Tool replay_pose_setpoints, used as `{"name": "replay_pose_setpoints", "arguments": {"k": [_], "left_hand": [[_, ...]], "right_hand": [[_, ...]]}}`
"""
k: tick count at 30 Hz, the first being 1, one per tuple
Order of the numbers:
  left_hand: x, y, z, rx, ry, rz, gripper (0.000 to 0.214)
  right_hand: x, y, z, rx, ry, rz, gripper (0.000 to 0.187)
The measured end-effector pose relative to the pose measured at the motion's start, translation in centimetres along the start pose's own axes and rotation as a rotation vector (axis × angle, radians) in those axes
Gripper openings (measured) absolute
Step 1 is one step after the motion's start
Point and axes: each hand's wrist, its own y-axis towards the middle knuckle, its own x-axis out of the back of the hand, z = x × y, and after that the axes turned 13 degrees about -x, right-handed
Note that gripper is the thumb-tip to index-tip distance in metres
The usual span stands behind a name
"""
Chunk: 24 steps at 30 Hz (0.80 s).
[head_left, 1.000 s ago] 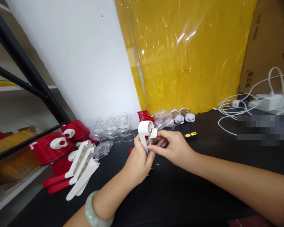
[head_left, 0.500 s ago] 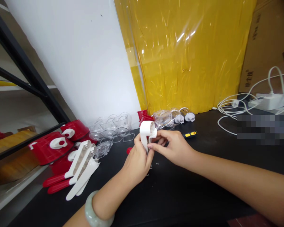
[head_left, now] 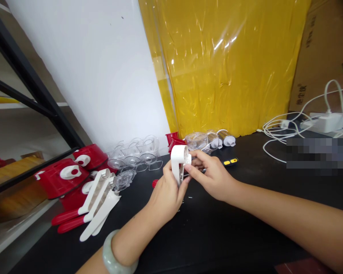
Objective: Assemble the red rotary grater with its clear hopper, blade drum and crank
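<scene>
Head view: nearest you is a pale green bangle (head_left: 109, 254). Above the black table (head_left: 211, 239), your left hand (head_left: 165, 194) has its fingers clamped around an upright white part (head_left: 175, 164); your right hand (head_left: 214, 177) pinches a small white piece (head_left: 188, 159) by its rounded top. Clear plastic pieces (head_left: 133, 154) sit farther back, near a yellow sheet (head_left: 231, 76).

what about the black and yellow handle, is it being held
No, the handle lies on the black table beyond the right grip.
</scene>
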Motion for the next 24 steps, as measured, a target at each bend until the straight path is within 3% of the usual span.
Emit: {"name": "replay_pose_setpoints", "arguments": {"k": [24], "left_hand": [[-0.08,-0.07,-0.05,-0.005,0.029,0.004,0.060]], "right_hand": [[-0.05,-0.11,0.10,-0.013,-0.041,-0.027,0.025]]}}
